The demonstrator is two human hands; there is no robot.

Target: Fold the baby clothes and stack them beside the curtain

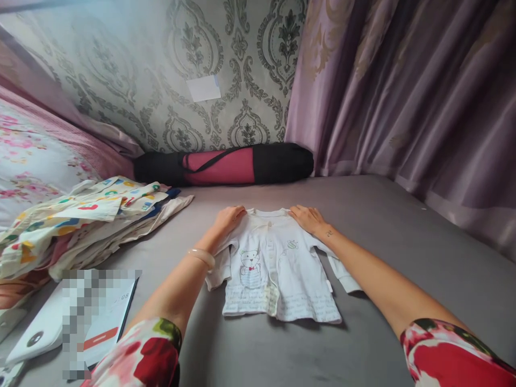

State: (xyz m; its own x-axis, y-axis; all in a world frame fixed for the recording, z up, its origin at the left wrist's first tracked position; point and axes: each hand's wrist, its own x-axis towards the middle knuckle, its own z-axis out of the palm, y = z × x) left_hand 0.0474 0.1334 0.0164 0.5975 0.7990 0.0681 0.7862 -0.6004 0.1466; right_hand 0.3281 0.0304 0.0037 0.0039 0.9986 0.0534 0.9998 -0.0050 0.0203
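A white long-sleeved baby shirt (294, 274) lies face up on the grey bed sheet, its collar at the far end. It has a printed bear, a small green striped motif and a buttoned front placket. My left hand (230, 217) grips the left shoulder beside the collar, its fingertips partly hidden. At the opposite shoulder, my right hand (308, 217) has its fingers closed over the cloth. Both sleeves angle outward beneath my forearms, and the hem is slightly wavy.
Patterned and plain clothes (97, 209) are heaped at the left. Nearer me lie a tablet-like screen (107, 322), partly blurred, and a white object (40, 328). A black and pink long bag (226, 165) rests along the wall. Purple curtains (382, 97) hang at the right.
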